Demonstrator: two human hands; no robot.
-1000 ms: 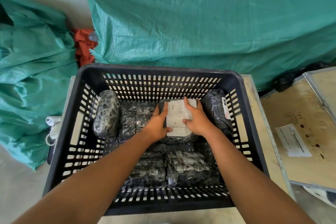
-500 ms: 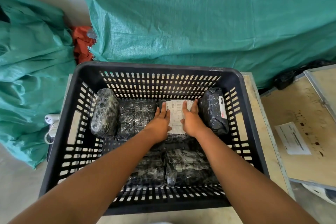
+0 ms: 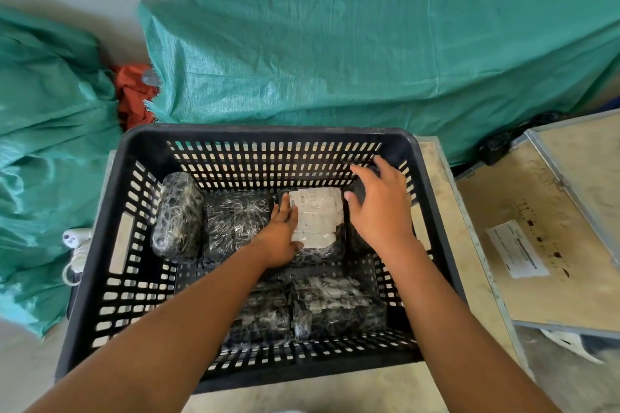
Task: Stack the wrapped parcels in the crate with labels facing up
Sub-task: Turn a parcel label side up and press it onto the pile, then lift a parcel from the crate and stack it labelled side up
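A black slotted crate [image 3: 261,141] holds several parcels wrapped in dark film. One parcel with a white label [image 3: 317,214] facing up lies in the back row. My left hand [image 3: 281,231] rests flat on its left side, fingers together. My right hand [image 3: 377,208] has closed around the parcel at the back right corner [image 3: 359,189], which is mostly hidden under the hand. Two more parcels stand at the back left, one [image 3: 177,214] on its side next to another [image 3: 236,221]. Two parcels [image 3: 335,305] lie in the front row.
The crate sits on a pale wooden box [image 3: 469,261]. A wooden lid with a paper label [image 3: 518,253] lies to the right. Green tarpaulin [image 3: 369,54] covers goods behind and to the left. A red cloth [image 3: 134,94] shows between the tarps.
My right hand left the labelled parcel and moved right and back onto the corner parcel. My left hand stayed on the labelled parcel, which has settled into the back row.
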